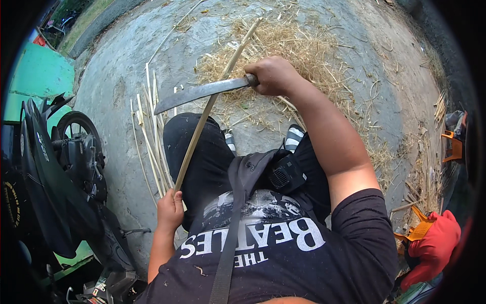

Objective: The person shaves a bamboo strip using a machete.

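My left hand (pixel 170 210) is closed round the near end of a long bamboo strip (pixel 200 126), which slants up and away to the right across my left knee. My right hand (pixel 272 76) grips the handle of a machete (pixel 197 92). Its broad, slightly curved blade points left and crosses the strip above the knee, seeming to touch it. Beside my left leg lies a bundle of thin pale bamboo strips (pixel 148 137) on the ground, some ending near my left hand.
Curly tan shavings (pixel 298 45) are heaped on the concrete ground (pixel 114 96) ahead of me. A dark motorcycle (pixel 61 172) stands at left. Orange chair parts (pixel 453 146) and red cloth (pixel 436 245) are at right. A black device (pixel 287 174) sits at my waist.
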`<state>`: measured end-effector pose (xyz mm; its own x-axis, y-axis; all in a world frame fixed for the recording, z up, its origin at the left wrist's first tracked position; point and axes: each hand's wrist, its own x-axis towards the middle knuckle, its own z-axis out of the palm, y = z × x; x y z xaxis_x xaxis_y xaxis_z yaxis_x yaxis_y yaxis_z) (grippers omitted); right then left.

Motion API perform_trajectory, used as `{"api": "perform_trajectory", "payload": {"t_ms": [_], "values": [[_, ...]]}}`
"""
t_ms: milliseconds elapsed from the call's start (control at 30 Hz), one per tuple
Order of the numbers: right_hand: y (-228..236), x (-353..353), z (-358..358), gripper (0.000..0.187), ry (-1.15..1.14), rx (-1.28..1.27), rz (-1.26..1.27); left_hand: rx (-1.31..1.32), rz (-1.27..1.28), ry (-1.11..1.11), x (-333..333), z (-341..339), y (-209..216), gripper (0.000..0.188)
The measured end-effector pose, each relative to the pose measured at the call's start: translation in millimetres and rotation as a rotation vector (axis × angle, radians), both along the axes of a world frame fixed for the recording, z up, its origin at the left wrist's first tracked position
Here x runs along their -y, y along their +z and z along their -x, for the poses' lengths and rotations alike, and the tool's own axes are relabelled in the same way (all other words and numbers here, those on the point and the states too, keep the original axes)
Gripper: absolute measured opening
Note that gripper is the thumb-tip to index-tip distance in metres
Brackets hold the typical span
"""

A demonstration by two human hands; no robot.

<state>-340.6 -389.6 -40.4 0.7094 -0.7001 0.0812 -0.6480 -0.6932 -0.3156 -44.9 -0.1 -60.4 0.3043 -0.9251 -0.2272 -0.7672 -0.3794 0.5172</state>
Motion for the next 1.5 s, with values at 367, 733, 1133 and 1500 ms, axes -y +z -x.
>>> {"api": "perform_trajectory", "payload": {"t_ms": [367,733,1133,1500], "values": [[5.6,-0.6,2.9,0.014,-0.108,0.071,-0.062,0.106,0.119,-0.04,5.9,1.6,-10.3,0.036],[-11.1,28.0,32.6,0.019,-0.361,0.148,-0.22,0.119,0.097,-0.032,17.0,9.9,0.3,0.032],[-27.1,3.9,49.2,0.023,-0.262,0.267,-0.221,0.097,0.184,-0.061,32.9,11.8,0.9,0.031],[-3.5,-50.7,43.9,0.03,-0.352,0.192,-0.314,0.096,0.191,-0.075,25.0,-17.8,3.1,0.033]]}}
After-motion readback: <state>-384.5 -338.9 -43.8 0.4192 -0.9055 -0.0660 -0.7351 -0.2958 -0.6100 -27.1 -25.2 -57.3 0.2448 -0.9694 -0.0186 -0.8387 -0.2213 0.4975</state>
